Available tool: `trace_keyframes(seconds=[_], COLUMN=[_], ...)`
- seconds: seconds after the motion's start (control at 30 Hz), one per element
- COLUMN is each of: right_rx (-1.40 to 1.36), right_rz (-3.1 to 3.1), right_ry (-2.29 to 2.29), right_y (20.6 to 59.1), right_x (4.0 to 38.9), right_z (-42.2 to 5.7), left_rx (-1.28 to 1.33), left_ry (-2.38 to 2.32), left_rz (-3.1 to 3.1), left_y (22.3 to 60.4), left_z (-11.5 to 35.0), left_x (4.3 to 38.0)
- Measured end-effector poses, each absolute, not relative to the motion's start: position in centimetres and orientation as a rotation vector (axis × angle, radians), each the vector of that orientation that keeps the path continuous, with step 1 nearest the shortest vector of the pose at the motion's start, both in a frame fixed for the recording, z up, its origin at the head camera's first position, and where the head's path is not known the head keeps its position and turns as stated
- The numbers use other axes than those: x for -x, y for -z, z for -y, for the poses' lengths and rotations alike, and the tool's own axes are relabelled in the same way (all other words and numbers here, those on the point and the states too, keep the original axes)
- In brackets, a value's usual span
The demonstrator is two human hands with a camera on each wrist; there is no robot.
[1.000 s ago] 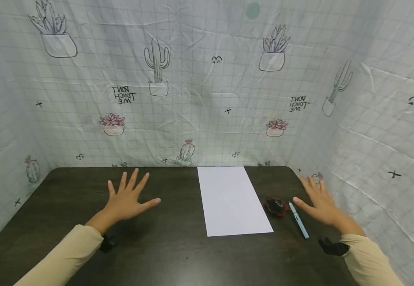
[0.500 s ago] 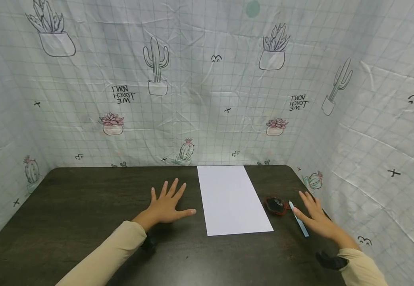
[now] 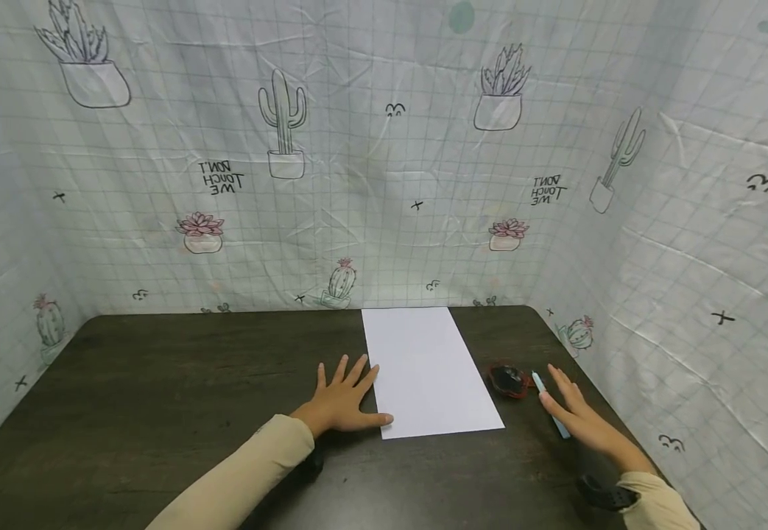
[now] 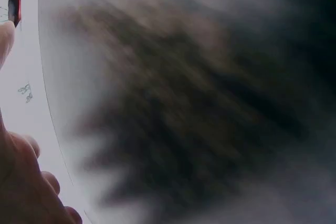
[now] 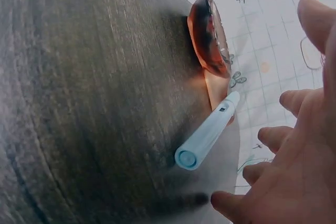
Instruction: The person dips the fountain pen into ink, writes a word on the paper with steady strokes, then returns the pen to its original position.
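A blank white sheet of paper (image 3: 426, 368) lies on the dark table. My left hand (image 3: 340, 405), fingers spread, is at its left edge, with the thumb over the near left corner. On the right, my right hand (image 3: 582, 416) is held low with fingers extended, and its thumb overlaps a light blue pen (image 3: 560, 427). The right wrist view shows that pen (image 5: 207, 132) lying apart from the fingers. Just left of it is a see-through red-orange item (image 3: 509, 380) with a rounded dark middle and a flat tail; its kind is unclear.
A grid-patterned cloth (image 3: 357, 147) printed with cacti hangs behind the dark wooden table (image 3: 158, 397) and along both sides. At the back, the paper reaches the table's far edge. A black strap (image 3: 602, 495) is on the right wrist.
My left hand has moved right and nearer, from the table's left part to the paper's edge. My right hand has come lower and slightly left, over the pen. Paper and pen stay put.
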State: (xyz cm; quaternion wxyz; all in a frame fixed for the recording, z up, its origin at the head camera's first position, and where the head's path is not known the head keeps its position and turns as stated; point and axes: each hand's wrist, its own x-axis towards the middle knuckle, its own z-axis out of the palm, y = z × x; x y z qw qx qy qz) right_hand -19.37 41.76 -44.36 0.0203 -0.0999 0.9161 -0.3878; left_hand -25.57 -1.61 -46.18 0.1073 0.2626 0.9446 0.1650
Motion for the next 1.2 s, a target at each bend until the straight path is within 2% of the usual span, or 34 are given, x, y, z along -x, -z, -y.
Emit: trace_keyframes(seconds=[0.3,0.4,0.7,0.9,1.2], right_rx=[0.108,0.120,-0.016,-0.166,-0.344], right_rz=[-2.742,-2.665,-2.456,-2.450,-2.748], right_ry=[1.287,1.394,1.670,1.665,1.406], right_y=[44.2,44.2,44.9,45.4,45.7], right_x=[19.5,19.7,20.4,20.8,21.9], right_z=[-42.6,-42.8,-43.8,-43.8,-42.5], left_rx=[-0.752,-0.737,-0.710,-0.702,-0.700], left_ry=[-0.475,-0.462,-0.421,-0.405,-0.404], left_rz=[-2.726,-2.710,-2.675,-2.672,-2.661], left_y=[47.6,47.9,46.3,46.0,45.7], left_z=[1.2,1.2,1.1,0.9,1.1], left_x=[26.2,26.3,25.4,25.1,25.6])
